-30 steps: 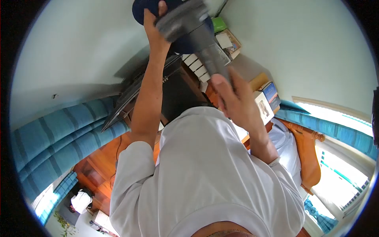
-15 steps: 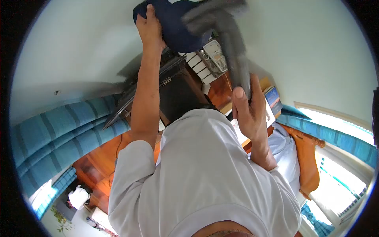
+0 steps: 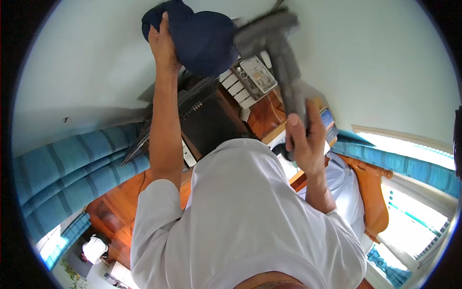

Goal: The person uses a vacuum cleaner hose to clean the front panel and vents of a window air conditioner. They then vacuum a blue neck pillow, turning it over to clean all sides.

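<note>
A navy blue cap [image 3: 207, 45] is held up in front of me at the top of the view. My left hand [image 3: 165, 50] grips it by its left part, thumb on the near side. In my right hand [image 3: 307, 144] is the handle of a grey T-headed brush [image 3: 285, 65], blurred by motion. The brush's wide head is at the cap's right side, its left end right at the fabric. Fingers of my right hand are wrapped round the handle, with the thumb along it.
Below the cap stand a dark flat screen [image 3: 199, 94] and a tray of small items [image 3: 260, 74]. A white remote [image 3: 187, 154] lies near my left forearm. Blue striped curtains [image 3: 82, 159] hang at the left, and a wooden bed frame [image 3: 373, 192] is at the right.
The cap has moved left and slightly down with my left hand. The brush head has dropped a little and now overlaps less of the cap.
</note>
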Action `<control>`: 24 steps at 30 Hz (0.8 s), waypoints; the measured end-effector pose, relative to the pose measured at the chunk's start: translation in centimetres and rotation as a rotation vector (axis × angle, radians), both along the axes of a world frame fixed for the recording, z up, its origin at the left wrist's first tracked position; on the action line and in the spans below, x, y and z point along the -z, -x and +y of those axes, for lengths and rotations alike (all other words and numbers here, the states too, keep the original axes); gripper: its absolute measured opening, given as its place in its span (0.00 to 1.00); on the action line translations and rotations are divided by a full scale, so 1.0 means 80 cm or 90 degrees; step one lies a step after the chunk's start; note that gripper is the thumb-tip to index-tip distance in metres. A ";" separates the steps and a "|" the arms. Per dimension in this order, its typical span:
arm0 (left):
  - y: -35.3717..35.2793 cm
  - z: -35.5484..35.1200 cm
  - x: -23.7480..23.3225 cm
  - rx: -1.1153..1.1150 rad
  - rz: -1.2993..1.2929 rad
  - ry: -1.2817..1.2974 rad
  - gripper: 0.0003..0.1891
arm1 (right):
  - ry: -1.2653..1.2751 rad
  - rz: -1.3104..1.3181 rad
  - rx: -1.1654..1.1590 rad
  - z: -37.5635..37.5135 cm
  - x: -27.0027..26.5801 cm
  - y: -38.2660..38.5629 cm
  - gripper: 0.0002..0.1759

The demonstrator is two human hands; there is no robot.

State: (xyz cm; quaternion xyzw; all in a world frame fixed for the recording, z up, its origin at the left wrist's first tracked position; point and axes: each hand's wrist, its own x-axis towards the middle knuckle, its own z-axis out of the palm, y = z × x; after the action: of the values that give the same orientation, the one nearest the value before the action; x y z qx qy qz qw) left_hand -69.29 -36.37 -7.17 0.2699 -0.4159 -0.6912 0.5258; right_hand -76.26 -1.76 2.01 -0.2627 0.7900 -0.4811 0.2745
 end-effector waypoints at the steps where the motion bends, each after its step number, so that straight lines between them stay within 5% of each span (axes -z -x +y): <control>1: 0.004 0.005 0.000 0.007 -0.002 0.001 0.21 | 0.001 -0.002 0.007 -0.008 -0.017 0.001 0.29; 3: 0.012 0.014 0.002 0.024 -0.038 0.023 0.20 | -0.040 0.059 -0.072 -0.023 -0.038 0.001 0.27; 7: 0.008 0.000 0.021 0.030 0.038 0.036 0.20 | -0.007 0.233 -0.111 -0.016 0.030 0.005 0.29; 10: -0.007 0.003 0.020 -0.051 0.010 0.102 0.21 | -0.169 0.112 -0.099 0.006 0.053 0.006 0.31; 14: -0.020 -0.005 0.005 -0.023 0.073 0.009 0.14 | -0.213 0.160 -0.040 0.028 0.059 0.015 0.32; 18: -0.004 -0.003 0.026 -0.025 -0.018 0.045 0.23 | -0.015 0.130 -0.012 0.017 -0.011 0.018 0.29; 21: 0.013 -0.007 0.052 0.087 0.174 -0.072 0.25 | -0.039 0.155 -0.078 -0.005 -0.021 0.005 0.29; 24: 0.002 -0.018 0.053 0.084 0.168 -0.101 0.25 | -0.065 0.129 -0.129 0.001 0.019 0.008 0.27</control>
State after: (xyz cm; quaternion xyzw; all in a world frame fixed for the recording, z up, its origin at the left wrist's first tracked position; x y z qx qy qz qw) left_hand -69.49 -37.82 -11.39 0.1899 -0.3041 -0.7845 0.5060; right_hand -76.89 -1.71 0.47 -0.3735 0.8067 -0.3811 0.2538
